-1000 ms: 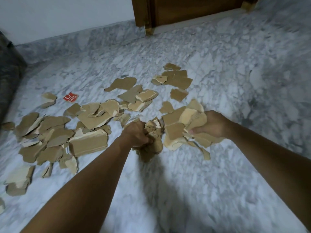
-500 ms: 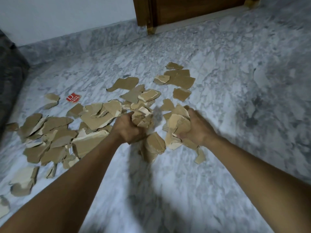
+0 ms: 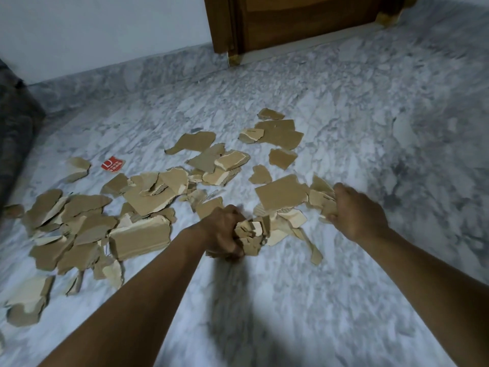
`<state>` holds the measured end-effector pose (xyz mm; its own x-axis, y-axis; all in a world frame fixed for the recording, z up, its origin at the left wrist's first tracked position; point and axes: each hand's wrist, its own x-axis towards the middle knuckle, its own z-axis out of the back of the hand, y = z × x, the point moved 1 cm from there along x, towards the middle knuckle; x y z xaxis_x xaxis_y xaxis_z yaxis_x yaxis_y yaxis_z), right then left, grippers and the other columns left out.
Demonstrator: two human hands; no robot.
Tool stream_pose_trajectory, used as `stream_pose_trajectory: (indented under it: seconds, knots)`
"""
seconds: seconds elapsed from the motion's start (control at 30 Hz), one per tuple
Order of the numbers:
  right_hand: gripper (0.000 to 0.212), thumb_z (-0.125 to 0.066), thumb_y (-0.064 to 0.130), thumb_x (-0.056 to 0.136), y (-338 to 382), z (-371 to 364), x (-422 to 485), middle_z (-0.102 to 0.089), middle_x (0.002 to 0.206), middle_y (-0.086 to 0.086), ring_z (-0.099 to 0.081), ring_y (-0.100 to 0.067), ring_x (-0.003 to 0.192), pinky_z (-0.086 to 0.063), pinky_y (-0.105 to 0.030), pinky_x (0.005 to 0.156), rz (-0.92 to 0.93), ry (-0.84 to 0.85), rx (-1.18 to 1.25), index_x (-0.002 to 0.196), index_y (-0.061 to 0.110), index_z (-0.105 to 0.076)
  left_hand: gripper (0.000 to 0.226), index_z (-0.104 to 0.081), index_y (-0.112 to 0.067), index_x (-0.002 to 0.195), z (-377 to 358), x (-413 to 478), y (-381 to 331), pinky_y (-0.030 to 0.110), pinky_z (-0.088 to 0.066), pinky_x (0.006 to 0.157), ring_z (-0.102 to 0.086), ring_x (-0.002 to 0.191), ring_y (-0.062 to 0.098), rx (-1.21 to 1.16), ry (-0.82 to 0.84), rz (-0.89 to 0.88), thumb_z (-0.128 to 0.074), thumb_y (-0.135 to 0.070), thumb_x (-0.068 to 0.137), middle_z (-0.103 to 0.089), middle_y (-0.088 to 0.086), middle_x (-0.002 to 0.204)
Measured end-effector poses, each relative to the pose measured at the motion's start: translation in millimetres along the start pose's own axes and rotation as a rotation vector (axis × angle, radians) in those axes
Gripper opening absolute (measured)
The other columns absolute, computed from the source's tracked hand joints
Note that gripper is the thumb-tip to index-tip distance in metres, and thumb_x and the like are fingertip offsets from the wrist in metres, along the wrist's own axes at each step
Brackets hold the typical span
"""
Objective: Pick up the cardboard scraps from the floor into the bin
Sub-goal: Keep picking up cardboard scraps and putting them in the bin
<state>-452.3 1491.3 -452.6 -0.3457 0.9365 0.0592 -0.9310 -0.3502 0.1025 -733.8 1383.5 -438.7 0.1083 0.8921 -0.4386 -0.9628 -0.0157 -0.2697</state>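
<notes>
Fingers (image 3: 234, 213) curled tight on both sides, each clutching cardboard scraps (image 3: 251, 233).
I see my left hand (image 3: 223, 231) fisted round a crumpled wad low over the floor (image 3: 317, 300), my right hand (image 3: 356, 211) gripping several pieces at the edge of a loose heap; most of the litter lies scattered to the left, and no bin shows. Overstuffed fists could shed bits on the lift, and pieces overlapping the right-hand grab may drag along and drop.

L hand (image 3: 223, 231) fisted, R hand (image 3: 357, 211) curled, arms fwd
</notes>
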Motion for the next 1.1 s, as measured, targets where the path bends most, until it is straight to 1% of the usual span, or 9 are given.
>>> stream_pose_trajectory:
  seconds: [0.2, 0.4, 0.5, 0.6, 0.73, 0.8, 0.9, 1.0, 1.1]
  knots:
    - [0.051, -0.072, 0.039, 0.086, -5, -1, 15, -0.064, 0.111, -0.012, -0.063, -0.035, 0.104, -0.047, -0.038, 0.073, -0.202, 0.081, 0.167, 0.118, 0.012, -0.043, 0.035, -0.07, -0.02, 0.084, 16, 2, 16, 0.04, -0.056, 0.079, -0.067, 0.089, 0.02, -0.271, -0.064, 0.001, -0.073, -0.043, 0.057, -0.07, 0.002, 0.091]
    - [0.044, -0.084, 0.037, 0.077, 29, 70, 14, -0.075, 0.105, 0.001, -0.07, -0.019, 0.101, -0.054, -0.032, 0.085, -0.397, 0.205, 1.09, 0.114, 0.019, -0.07, 0.034, -0.07, -0.016, 0.107, 62, -8, 4, 0.032, -0.057, 0.082, -0.072, 0.094, 0.019, -0.986, -0.277, 0.196, -0.082, -0.026, 0.077, -0.076, -0.001, 0.099]
    - [0.033, -0.078, 0.026, 0.082, 67, 117, -4, -0.077, 0.107, -0.001, -0.071, -0.02, 0.105, -0.055, -0.038, 0.095, -0.361, 0.356, 1.473, 0.114, 0.018, -0.073, 0.019, -0.071, -0.017, 0.107, 94, -17, -48, 0.028, -0.055, 0.084, -0.071, 0.098, 0.019, -1.19, -0.221, 0.099, -0.072, -0.018, 0.088, -0.076, 0.0, 0.101]
    - [0.029, -0.075, 0.024, 0.085, 79, 161, -23, -0.077, 0.105, -0.008, -0.073, -0.028, 0.101, -0.058, -0.045, 0.09, -0.485, 0.24, 1.661, 0.113, 0.015, -0.074, 0.021, -0.072, -0.012, 0.108, 130, -24, -105, 0.036, -0.054, 0.092, -0.071, 0.101, 0.026, -1.338, -0.141, 0.006, -0.063, -0.011, 0.089, -0.075, 0.008, 0.107]
    - [0.026, -0.073, 0.022, 0.087, 46, 219, -61, -0.076, 0.107, -0.011, -0.072, -0.03, 0.1, -0.056, -0.05, 0.092, -0.617, -0.01, 1.682, 0.112, 0.016, -0.073, 0.029, -0.079, -0.02, 0.084, 165, -30, -179, 0.042, -0.051, 0.09, -0.071, 0.088, 0.028, -1.296, 0.017, -0.122, -0.058, -0.032, 0.069, -0.077, 0.007, 0.09]
    - [0.025, -0.07, 0.019, 0.088, 20, 250, -85, -0.074, 0.108, -0.016, -0.072, -0.032, 0.097, -0.054, -0.052, 0.09, -0.685, -0.12, 1.674, 0.112, 0.014, -0.073, 0.047, -0.077, -0.024, 0.098, 176, -34, -220, 0.047, -0.049, 0.099, -0.07, 0.096, 0.026, -1.161, 0.055, -0.186, -0.057, -0.057, 0.07, -0.076, 0.003, 0.098]
    - [0.057, -0.077, 0.034, 0.067, -24, 296, -115, -0.07, 0.116, -0.021, -0.07, -0.037, 0.101, -0.054, -0.062, 0.089, -0.769, -0.269, 1.628, 0.119, 0.012, -0.068, 0.087, -0.054, -0.038, 0.132, 195, -44, -288, 0.041, -0.042, 0.105, -0.06, 0.118, 0.017, -0.98, 0.07, -0.271, -0.044, -0.092, 0.065, -0.065, -0.008, 0.126]
    - [0.084, -0.089, 0.039, 0.06, -88, 334, -145, -0.065, 0.124, -0.019, -0.07, -0.037, 0.105, -0.054, -0.065, 0.087, -0.771, -0.382, 1.619, 0.133, 0.011, -0.055, 0.095, -0.042, -0.04, 0.139, 211, -51, -367, 0.04, -0.041, 0.107, -0.057, 0.121, 0.013, -0.934, 0.065, -0.389, -0.046, -0.096, 0.062, -0.061, -0.012, 0.131]
    - [0.052, -0.082, 0.028, 0.079, -149, 376, -185, -0.071, 0.117, -0.015, -0.073, -0.028, 0.099, -0.059, -0.052, 0.085, -0.728, -0.471, 1.579, 0.124, 0.014, -0.059, 0.071, -0.048, -0.033, 0.13, 218, -57, -452, 0.032, -0.047, 0.096, -0.062, 0.109, 0.008, -0.892, 0.083, -0.54, -0.06, -0.076, 0.075, -0.066, -0.013, 0.118]
